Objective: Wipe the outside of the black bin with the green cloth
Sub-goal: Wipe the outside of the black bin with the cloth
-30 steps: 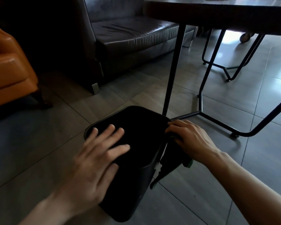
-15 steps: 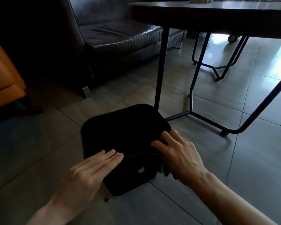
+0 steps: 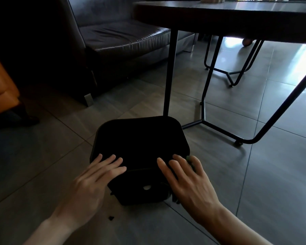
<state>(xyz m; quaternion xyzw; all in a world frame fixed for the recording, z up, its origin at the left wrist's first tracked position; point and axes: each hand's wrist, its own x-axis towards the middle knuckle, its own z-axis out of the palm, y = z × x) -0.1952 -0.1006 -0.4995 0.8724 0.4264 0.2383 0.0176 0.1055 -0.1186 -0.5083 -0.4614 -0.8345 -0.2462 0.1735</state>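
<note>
The black bin (image 3: 140, 142) stands upright on the tiled floor in the lower middle of the head view, its open top dark. My left hand (image 3: 94, 179) lies flat on the bin's near left rim, fingers spread and holding nothing. My right hand (image 3: 187, 181) presses against the bin's near right corner. Under its fingers is the green cloth (image 3: 190, 160), of which only small bits show beside the fingers and below the palm. A small hole shows in the bin's near wall.
A dark table (image 3: 219, 18) on thin black legs (image 3: 170, 73) stands just behind the bin, its foot bar to the right. A dark leather sofa (image 3: 124, 38) is at the back left, an orange chair (image 3: 0, 85) at the far left. Small dark crumbs (image 3: 111, 217) lie near the bin.
The bin went from tilted toward me to standing upright. My right hand slid with the cloth from the bin's right side to its near right corner; my left hand moved to the near left rim.
</note>
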